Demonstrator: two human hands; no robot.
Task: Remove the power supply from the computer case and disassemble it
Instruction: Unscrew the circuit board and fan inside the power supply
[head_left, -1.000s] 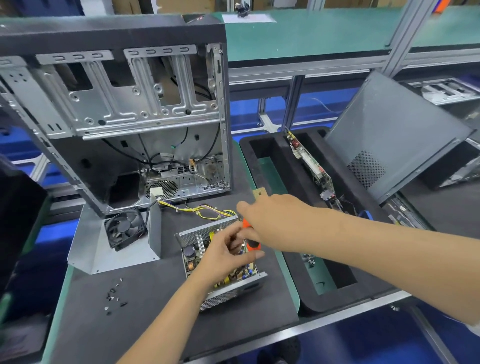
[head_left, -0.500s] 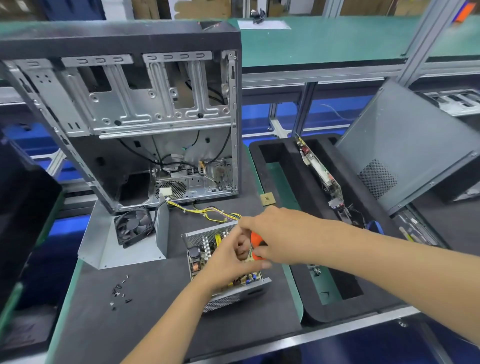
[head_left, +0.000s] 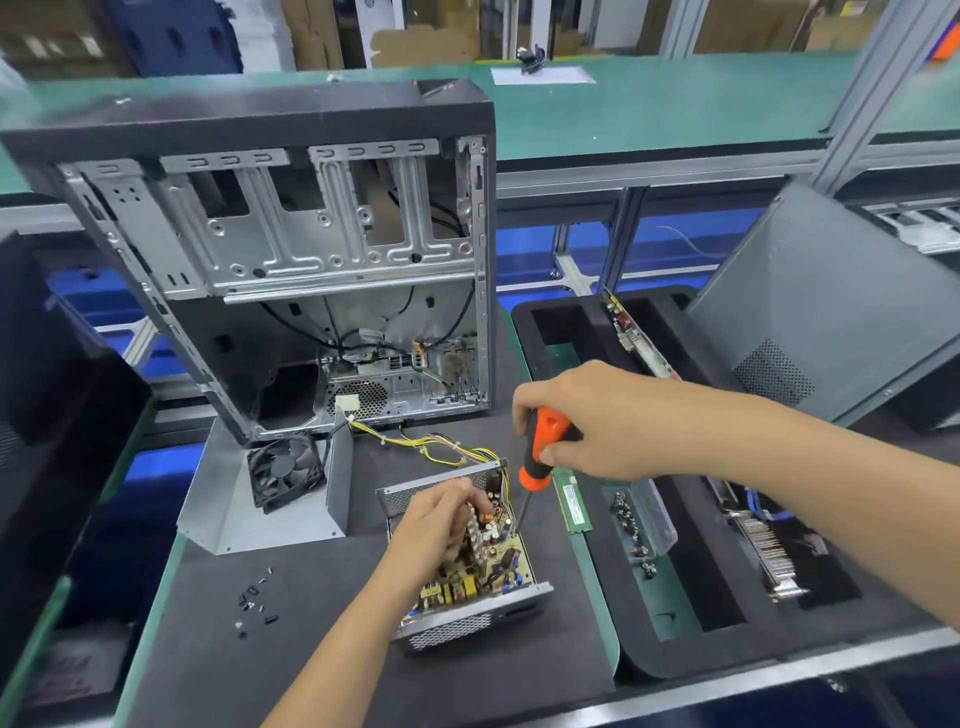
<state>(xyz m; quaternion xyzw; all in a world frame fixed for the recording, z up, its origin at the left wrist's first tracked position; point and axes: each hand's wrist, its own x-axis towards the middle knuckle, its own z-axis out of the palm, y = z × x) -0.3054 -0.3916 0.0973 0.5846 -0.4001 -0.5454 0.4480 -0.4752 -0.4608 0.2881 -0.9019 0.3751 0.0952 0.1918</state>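
The right hand (head_left: 597, 421) gripped the screwdriver (head_left: 540, 457), shaft angled toward seven o'clock onto the power supply (head_left: 467, 561) board's right edge; the left hand (head_left: 441, 525), nearer, held its components.

Orange-black screwdriver (head_left: 545, 448); yellow wires (head_left: 431, 446); black fan (head_left: 284, 470); green RAM stick (head_left: 571, 501).

Dark mat over green-edged counter (head_left: 311, 691). Behind it a second green surface (head_left: 675, 104) on a grey aluminium frame (head_left: 852, 98); blue bins (head_left: 665, 244) beneath. Cardboard boxes (head_left: 426, 44) stacked at the far back. Even, bright indoor light.
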